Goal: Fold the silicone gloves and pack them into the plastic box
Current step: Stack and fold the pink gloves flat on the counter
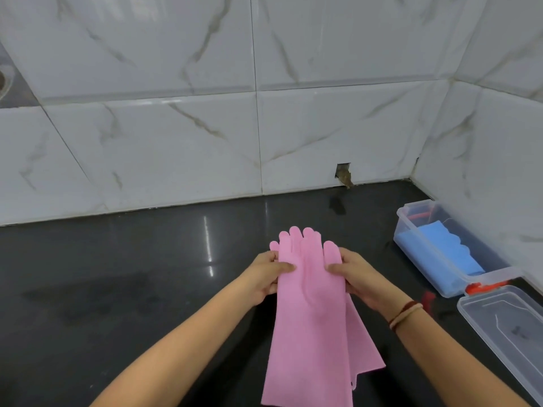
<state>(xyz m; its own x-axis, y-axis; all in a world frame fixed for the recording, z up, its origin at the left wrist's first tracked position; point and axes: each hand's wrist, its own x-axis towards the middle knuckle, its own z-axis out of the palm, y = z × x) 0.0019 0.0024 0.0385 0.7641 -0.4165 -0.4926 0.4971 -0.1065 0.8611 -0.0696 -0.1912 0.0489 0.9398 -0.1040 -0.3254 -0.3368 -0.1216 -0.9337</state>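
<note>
Head view: I see the left hand [269, 274] and right hand [357, 277] pinching the stacked pink gloves [311, 312] at the palm edges, above the black counter [117, 289]. Align fingers and cuffs first — then fold in half. Right of them, the plastic box [435, 259] holds blue gloves [449, 248] — its lid [505, 327] lies nearer, off
</note>
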